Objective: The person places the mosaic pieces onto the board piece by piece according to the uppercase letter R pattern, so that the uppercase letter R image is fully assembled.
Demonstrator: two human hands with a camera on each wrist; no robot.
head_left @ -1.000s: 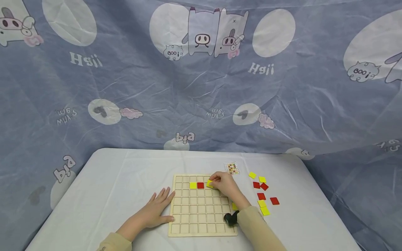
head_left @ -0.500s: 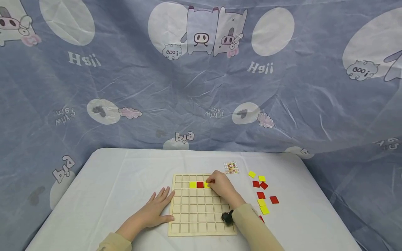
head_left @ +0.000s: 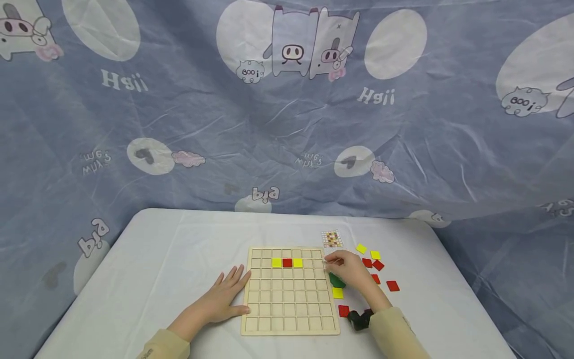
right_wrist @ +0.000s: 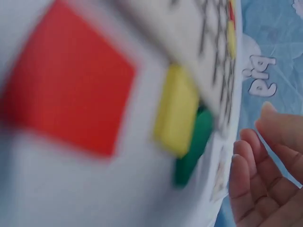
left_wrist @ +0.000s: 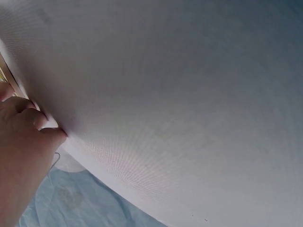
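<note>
A pale wooden grid board [head_left: 290, 324] lies on the white table. One row near its far edge holds a yellow tile [head_left: 276, 263], a red tile [head_left: 287, 263] and another yellow tile [head_left: 298, 263] side by side. My left hand [head_left: 223, 297] rests at the board's left edge, fingers spread. Just past the right edge is my right hand [head_left: 352, 269], with no tile between its loosely bent fingers. Beneath it a green piece [head_left: 337, 280] partly shows. In the right wrist view, a red tile [right_wrist: 75, 80], a yellow tile [right_wrist: 176, 111] and the green piece [right_wrist: 194, 146] appear blurred.
Loose red tiles [head_left: 392, 286] and yellow tiles [head_left: 375, 255] are scattered at the right. A small card with a coloured grid pattern [head_left: 332, 239] lies behind the board. Dark objects [head_left: 359, 320] sit by the right wrist. A patterned blue-grey cloth [head_left: 251, 124] hangs behind the table.
My right hand has let go of the yellow tile, now flat beside the red one, and moved right, off the board. The left hand stays in place.
</note>
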